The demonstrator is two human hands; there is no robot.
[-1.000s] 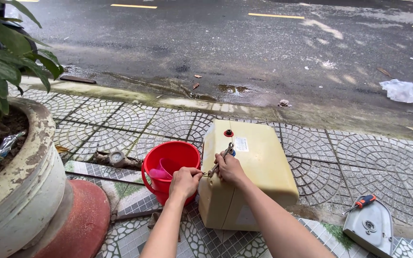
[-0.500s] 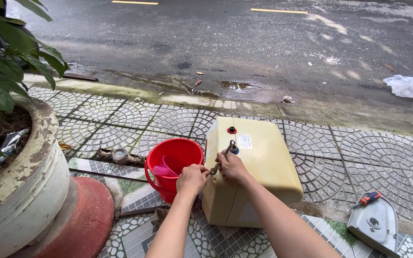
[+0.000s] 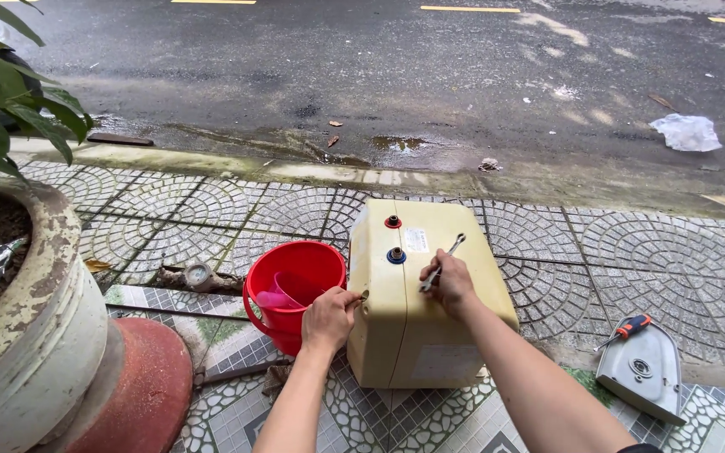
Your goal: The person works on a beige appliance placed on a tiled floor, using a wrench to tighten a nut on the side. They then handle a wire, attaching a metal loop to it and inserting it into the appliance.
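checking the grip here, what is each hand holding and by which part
The right hand holds a metal wrench by its lower end, over the yellow tank. The left hand pinches a small fitting on the tank's side.

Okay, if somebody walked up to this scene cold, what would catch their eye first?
Probably the pale yellow boxy tank lying on the patterned pavement in the middle, with a red-ringed and a blue-ringed port on its side. The right hand rests a metal wrench on it, while the left hand pinches a small fitting at its edge. Just left sits a bright red bucket.
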